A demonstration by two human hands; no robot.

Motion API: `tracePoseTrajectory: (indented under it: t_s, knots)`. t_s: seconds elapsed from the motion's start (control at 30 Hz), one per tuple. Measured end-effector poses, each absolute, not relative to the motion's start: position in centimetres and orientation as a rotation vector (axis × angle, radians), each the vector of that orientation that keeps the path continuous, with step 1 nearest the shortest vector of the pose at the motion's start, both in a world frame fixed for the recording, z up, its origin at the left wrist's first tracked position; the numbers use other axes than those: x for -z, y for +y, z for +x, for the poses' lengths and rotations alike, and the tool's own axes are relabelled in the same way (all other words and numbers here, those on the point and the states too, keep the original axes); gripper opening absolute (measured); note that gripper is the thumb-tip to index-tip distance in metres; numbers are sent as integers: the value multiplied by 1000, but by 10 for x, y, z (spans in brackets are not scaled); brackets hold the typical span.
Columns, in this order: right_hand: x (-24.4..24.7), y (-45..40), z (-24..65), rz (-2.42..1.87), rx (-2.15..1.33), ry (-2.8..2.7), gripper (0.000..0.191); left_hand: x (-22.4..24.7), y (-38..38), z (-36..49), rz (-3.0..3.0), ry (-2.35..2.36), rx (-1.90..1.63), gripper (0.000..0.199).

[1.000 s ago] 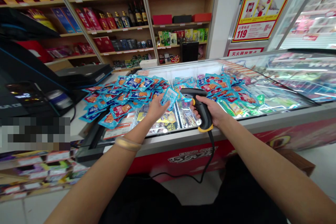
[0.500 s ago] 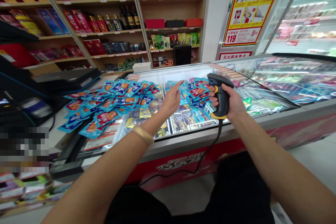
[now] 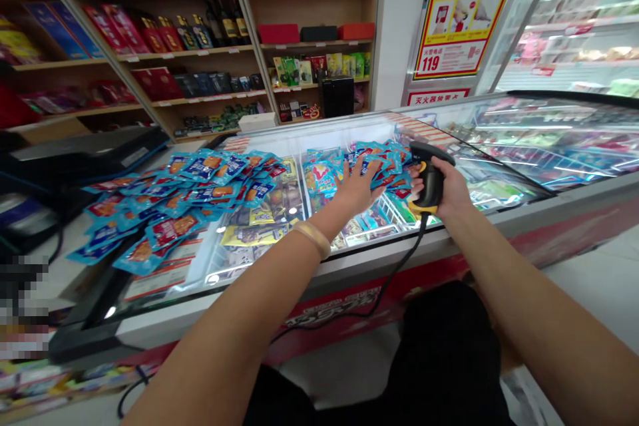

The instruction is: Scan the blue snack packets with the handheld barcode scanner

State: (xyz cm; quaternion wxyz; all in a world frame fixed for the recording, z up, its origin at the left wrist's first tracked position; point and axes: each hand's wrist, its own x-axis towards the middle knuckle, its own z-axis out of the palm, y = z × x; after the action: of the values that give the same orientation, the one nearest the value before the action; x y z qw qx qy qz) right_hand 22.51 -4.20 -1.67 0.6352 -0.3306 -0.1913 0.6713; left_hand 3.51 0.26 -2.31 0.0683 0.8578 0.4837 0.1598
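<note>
My right hand [image 3: 449,188] is wrapped round the grip of a black and yellow barcode scanner [image 3: 429,176], whose cable hangs down in front of the freezer. My left hand [image 3: 357,190] reaches out with fingers spread at the near side of a small pile of blue snack packets [image 3: 394,154] on the glass. Whether its fingertips touch the packets I cannot make out. A larger heap of similar blue packets [image 3: 200,176], with red and dark blue labels, lies on the left end of the freezer top.
The chest freezer [image 3: 329,274] has a glass top, with wrapped goods showing beneath. Behind it are shelves [image 3: 194,56] of boxes and bottles. A black device [image 3: 100,153] stands at the left, and a lit refrigerated display [image 3: 569,33] at the right.
My left hand has moved right to the smaller pile, and its fingers have spread. My right hand still holds the scanner, now slightly farther right. The view has shifted a little.
</note>
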Motion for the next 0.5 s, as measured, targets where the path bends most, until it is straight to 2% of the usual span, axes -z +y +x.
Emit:
tracePoseTrajectory:
  t_s: [0.1, 0.27, 0.5]
  knots:
    - [15, -46, 222, -722, -1511, -534, 22, 18, 3, 13, 2647, 1475, -599, 70]
    - [4, -51, 188, -676, -1517, -573, 21, 12, 4, -74, 2815, 1618, -899, 60]
    - [-10, -45, 90, -625, -1718, -662, 18, 13, -11, -199, 2525, 2278, -847, 64]
